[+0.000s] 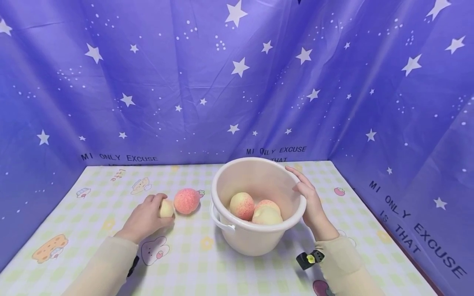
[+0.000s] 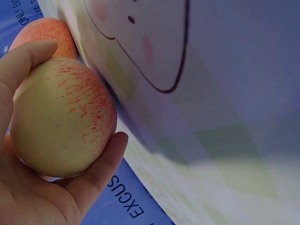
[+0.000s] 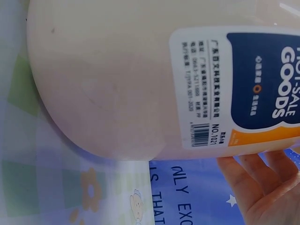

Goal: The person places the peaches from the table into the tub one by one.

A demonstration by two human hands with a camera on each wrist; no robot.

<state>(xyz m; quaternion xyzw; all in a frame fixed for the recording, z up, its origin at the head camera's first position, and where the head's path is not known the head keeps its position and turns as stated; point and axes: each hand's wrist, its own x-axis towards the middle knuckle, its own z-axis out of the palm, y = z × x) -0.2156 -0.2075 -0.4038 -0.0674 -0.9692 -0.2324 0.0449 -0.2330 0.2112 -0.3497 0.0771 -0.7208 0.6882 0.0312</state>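
My left hand (image 1: pixel 146 218) grips a pale yellow peach (image 2: pixel 65 117) with a red-flecked side, thumb and fingers around it, low over the table. Just to the right of that peach stands a pinker peach (image 1: pixel 187 201); the left wrist view shows it behind the held one. With my right hand (image 1: pixel 314 205) I hold the right rim of a cream bucket (image 1: pixel 252 240); in the right wrist view fingertips (image 3: pixel 229 166) lie against its outer wall. Inside the bucket are three visible peaches (image 1: pixel 242 205), yellow with red blush, partly hidden by the front rim.
A checked tablecloth (image 1: pixel 192 263) with cartoon prints covers the table. Purple star-printed curtains (image 1: pixel 207 82) stand behind and at both sides. The bucket's white handle (image 1: pixel 221 222) hangs at its left front. A printed label (image 3: pixel 201 89) is on the bucket's side.
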